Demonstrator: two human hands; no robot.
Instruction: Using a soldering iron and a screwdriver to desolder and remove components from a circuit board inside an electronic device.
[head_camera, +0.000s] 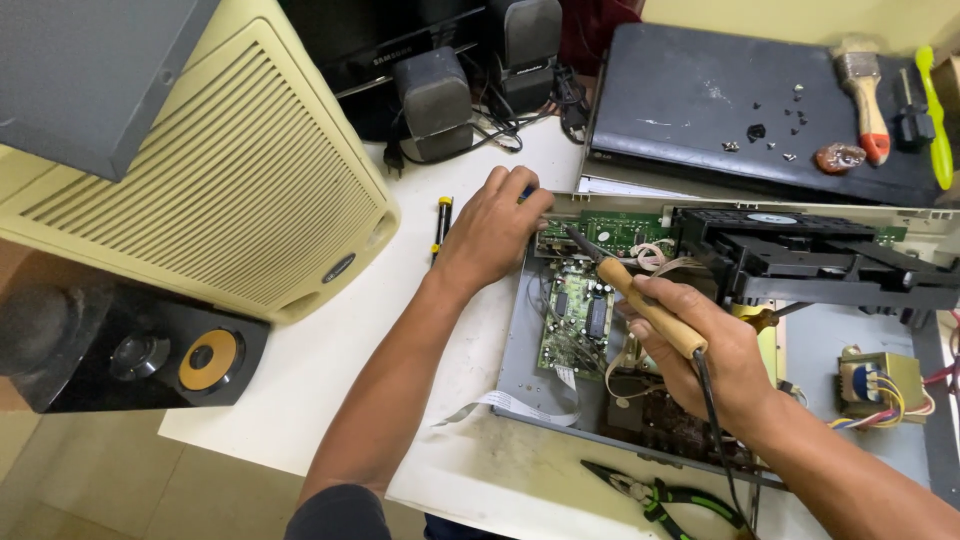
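Note:
My right hand (715, 355) grips a soldering iron (650, 308) by its wooden handle, its metal tip angled up-left toward the green circuit board (575, 318) inside an opened metal chassis (520, 370). My left hand (492, 228) rests on the chassis's back left corner, fingers curled over the edge near a second green board (615, 230). A black disc drive (800, 255) sits in the chassis to the right. A transformer (872, 385) with coloured wires is at the right end.
A cream speaker grille (220, 180) and a black speaker (150, 355) stand at left. Green-handled pliers (665, 495) lie at the table's front edge. A black-yellow screwdriver (441, 225) lies beside my left hand. The dark cover (700, 100) behind holds screws, a brush (865, 90) and tools.

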